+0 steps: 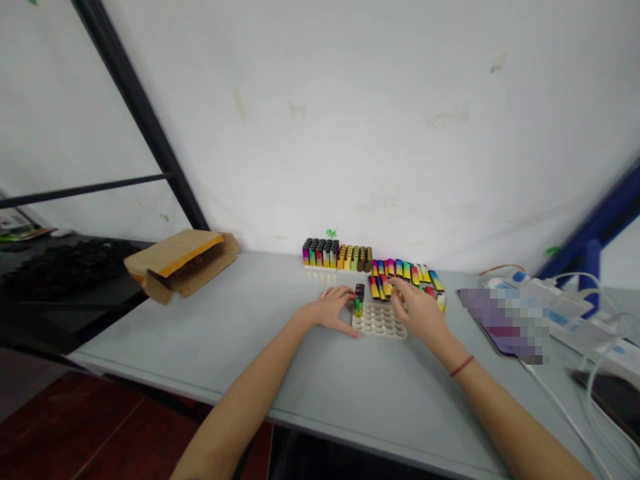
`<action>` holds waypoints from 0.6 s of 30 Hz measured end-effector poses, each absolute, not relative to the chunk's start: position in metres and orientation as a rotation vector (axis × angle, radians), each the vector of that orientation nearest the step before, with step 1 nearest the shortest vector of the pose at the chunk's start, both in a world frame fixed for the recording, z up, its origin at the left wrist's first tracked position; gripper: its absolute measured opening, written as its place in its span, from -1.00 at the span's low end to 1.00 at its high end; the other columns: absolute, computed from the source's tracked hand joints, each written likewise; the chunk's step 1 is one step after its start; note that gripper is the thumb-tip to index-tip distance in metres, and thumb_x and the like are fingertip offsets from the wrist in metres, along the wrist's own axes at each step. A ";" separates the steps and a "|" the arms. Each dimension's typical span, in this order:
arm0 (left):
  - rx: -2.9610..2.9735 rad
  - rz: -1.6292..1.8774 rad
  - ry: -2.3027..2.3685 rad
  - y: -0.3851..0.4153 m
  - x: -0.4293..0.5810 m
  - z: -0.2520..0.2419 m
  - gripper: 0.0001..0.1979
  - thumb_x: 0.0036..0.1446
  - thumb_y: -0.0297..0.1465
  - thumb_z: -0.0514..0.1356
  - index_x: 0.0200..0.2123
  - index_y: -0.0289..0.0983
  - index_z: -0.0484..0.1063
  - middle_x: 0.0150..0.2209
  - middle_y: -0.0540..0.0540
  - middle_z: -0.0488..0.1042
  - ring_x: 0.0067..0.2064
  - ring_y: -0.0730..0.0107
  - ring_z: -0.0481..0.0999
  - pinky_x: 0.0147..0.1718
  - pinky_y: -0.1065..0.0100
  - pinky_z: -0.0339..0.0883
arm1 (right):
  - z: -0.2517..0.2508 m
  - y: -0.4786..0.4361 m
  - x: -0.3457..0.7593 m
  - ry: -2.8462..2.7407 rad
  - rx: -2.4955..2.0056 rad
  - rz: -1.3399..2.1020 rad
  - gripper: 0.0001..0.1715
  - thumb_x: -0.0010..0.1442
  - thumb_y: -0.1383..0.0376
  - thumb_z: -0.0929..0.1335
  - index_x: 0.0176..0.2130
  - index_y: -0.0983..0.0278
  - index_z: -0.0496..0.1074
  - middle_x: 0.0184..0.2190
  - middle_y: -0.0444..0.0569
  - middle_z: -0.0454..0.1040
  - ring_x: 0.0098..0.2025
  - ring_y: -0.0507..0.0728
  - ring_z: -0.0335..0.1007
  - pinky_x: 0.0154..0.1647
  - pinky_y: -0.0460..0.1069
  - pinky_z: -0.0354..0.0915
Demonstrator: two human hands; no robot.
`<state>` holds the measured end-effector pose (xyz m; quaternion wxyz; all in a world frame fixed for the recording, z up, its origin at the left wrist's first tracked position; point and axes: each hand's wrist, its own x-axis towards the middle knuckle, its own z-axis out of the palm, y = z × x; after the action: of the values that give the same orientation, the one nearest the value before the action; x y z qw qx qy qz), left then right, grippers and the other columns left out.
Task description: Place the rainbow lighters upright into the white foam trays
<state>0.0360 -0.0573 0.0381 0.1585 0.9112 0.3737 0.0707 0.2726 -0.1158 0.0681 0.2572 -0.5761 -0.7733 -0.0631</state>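
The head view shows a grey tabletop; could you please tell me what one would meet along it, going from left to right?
Open cardboard box → left hand → holed tray → right hand → purple-screened device → dark phone-like device.

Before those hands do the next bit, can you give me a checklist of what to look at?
1. Left hand next to the tray: ok, it's spread at the left side of the holey white tray.
2. Tubes in the tray standing up: ok, the few colourful tubes in its far left corner are upright.
3. Open holes to see: ok, lots show.
4. Loose tubes standing too: not ok, they're lying down behind the tray.
5. Right hand gripping a tube: cannot tell, its fingers are by the loose ones.
6. Cardboard box away from the hands: ok, it's off to the left.
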 end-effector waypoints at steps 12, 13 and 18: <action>2.622 0.161 1.092 -0.057 0.036 0.039 -0.04 -0.23 0.17 0.28 0.15 -0.29 0.21 0.24 -0.28 0.12 0.28 -0.10 0.02 0.24 0.06 -0.15 | 0.055 -0.091 0.362 -1.782 -2.549 0.063 -0.54 0.20 0.17 0.20 -0.14 0.43 0.48 -0.16 0.38 0.49 -0.13 0.39 0.47 -0.27 0.11 0.31; 2.621 0.164 1.089 -0.057 0.036 0.039 -0.03 -0.23 0.16 0.29 0.15 -0.30 0.21 0.23 -0.29 0.12 0.28 -0.10 0.03 0.24 0.06 -0.15 | 0.055 -0.091 0.361 -1.779 -2.548 0.052 -0.56 0.18 0.19 0.21 -0.13 0.43 0.48 -0.16 0.37 0.49 -0.13 0.38 0.47 -0.27 0.11 0.31; 2.625 0.192 1.067 -0.057 0.036 0.038 -0.04 -0.23 0.16 0.29 0.14 -0.30 0.23 0.22 -0.29 0.14 0.27 -0.10 0.05 0.24 0.08 -0.15 | 0.052 -0.090 0.357 -1.764 -2.496 0.045 -0.63 0.19 0.30 0.19 -0.12 0.44 0.43 -0.18 0.35 0.49 -0.15 0.34 0.47 -0.25 0.08 0.29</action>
<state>0.0358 -0.0567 0.0377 0.1501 0.9138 0.3716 0.0669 0.3571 -0.0902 0.0522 0.0424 -0.8158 -0.5765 0.0145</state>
